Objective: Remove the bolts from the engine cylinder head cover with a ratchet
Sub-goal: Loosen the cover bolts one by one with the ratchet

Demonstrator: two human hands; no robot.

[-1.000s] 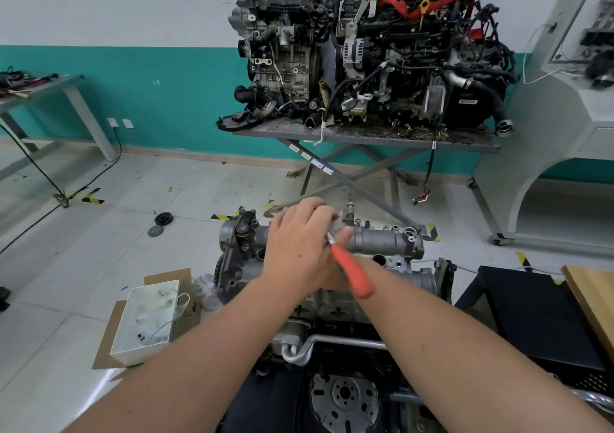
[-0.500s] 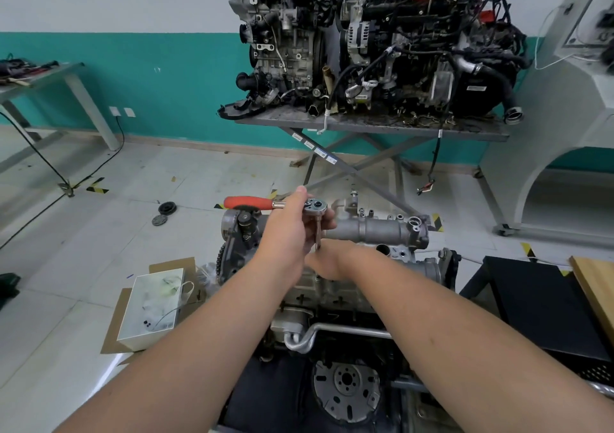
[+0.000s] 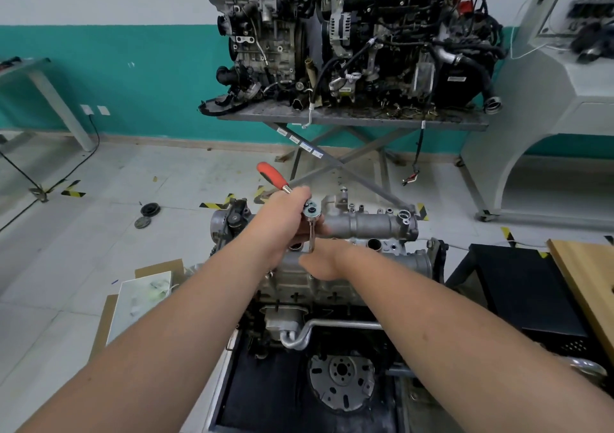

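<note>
Left hand (image 3: pixel 282 219) has its grip closed around the ratchet (image 3: pixel 310 212) right at the head end, not out on the handle. Red handle sticks out toward 10 o'clock, past the knuckles. My read: choking up like that suits fast low-torque spinning, so the bolt is probably already broken loose.

Right hand (image 3: pixel 324 261) sits low at the foot of the extension bar (image 3: pixel 311 238), fingers curled down around the socket end; likely steadying it on the bolt so it stays square. Its grip looks closed, but whether on the bar or on the bolt itself I can't tell, the hand hides it. Bar stands near vertical between the two hands.

Cylinder head cover (image 3: pixel 365 226): bare cast aluminium, dull grey, ribbed tube shape running 9 to 3 across the top of the engine (image 3: pixel 332 286), dead centre of view. Round ports and small bosses visible along the top edge. Bolt being worked is not visible.
</note>
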